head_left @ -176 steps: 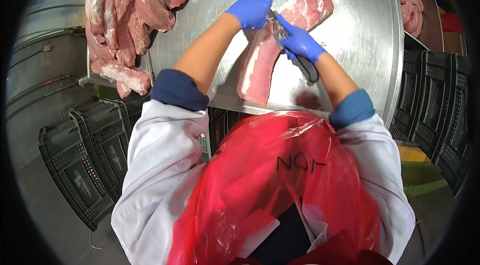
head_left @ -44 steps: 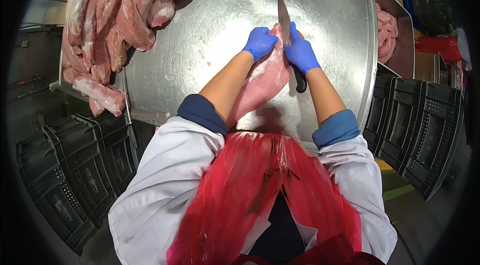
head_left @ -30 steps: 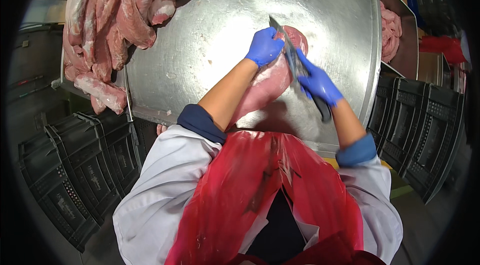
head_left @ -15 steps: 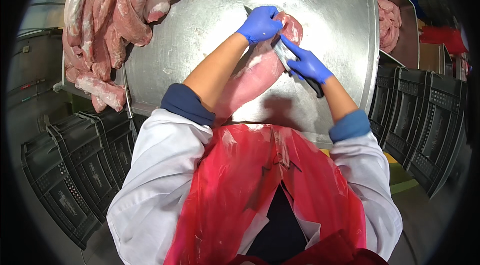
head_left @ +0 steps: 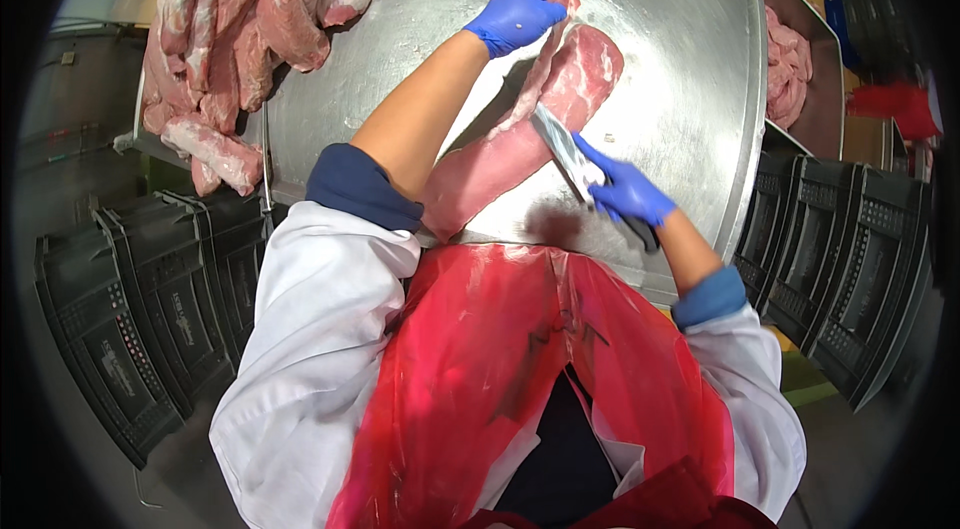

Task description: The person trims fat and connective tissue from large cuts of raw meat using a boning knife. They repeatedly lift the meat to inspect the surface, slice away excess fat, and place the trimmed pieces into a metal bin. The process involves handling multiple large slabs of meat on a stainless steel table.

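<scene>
A long pink piece of meat [head_left: 505, 164] lies slantwise on the metal table [head_left: 670, 59], its near end by my apron. My left hand [head_left: 517, 17], in a blue glove, is closed on the upper end of a thin strip of trimming [head_left: 543, 72], which is lifted and still joined to the meat lower down. In my blue-gloved right hand [head_left: 632, 193] is a knife [head_left: 567, 151] with a dark handle. Its blade crosses the meat with the tip at the base of the strip.
A heap of meat pieces [head_left: 235, 19] covers the table's far left corner. At the right stands a bin [head_left: 825, 79] with pale meat [head_left: 788, 69] inside. Dark plastic crates [head_left: 120, 329] stand at the left, and more crates [head_left: 840, 259] at the right.
My left hand has moved up and away, pulling the strip off the meat's side. My right hand and the knife have come down along the meat toward me.
</scene>
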Motion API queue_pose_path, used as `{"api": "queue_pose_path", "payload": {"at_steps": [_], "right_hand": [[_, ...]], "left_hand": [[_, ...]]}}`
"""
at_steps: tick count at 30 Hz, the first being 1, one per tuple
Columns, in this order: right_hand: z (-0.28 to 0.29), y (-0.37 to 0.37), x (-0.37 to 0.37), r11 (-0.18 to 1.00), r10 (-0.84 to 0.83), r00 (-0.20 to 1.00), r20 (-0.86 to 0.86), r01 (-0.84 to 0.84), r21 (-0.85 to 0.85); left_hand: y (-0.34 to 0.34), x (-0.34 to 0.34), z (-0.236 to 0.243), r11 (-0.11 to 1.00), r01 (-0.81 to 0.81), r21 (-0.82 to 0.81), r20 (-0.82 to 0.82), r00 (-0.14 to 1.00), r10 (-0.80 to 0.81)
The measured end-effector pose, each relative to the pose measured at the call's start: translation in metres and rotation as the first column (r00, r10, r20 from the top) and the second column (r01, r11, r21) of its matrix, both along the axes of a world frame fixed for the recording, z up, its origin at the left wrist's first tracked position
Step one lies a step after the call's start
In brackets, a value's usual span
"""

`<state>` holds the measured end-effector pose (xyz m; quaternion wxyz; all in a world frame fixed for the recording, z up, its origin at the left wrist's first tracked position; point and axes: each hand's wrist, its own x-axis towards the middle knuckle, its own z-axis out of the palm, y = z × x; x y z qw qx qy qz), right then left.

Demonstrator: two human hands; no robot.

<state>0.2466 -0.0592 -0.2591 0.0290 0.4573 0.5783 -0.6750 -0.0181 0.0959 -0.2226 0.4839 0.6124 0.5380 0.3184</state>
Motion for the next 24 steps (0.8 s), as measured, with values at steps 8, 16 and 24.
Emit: {"api": "queue_pose_path", "payload": {"at_steps": [8, 16, 24], "right_hand": [[-0.004, 0.002, -0.058, 0.995, -0.102, 0.993, -0.062, 0.103, 0.01], [-0.011, -0.024, -0.099, 0.998, 0.061, 0.993, -0.098, -0.059, 0.028], [-0.004, -0.061, -0.048, 0.98, 0.189, 0.96, -0.207, -0.171, 0.104]], "left_hand": [[-0.049, -0.013, 0.071, 0.994, -0.004, 0.109, 0.107, 0.994, -0.008], [-0.175, -0.074, 0.132, 0.955, -0.287, 0.08, 0.448, 0.866, 0.223], [-0.416, -0.229, 0.212, 0.5, -0.785, 0.366, 0.409, 0.618, 0.671]]}}
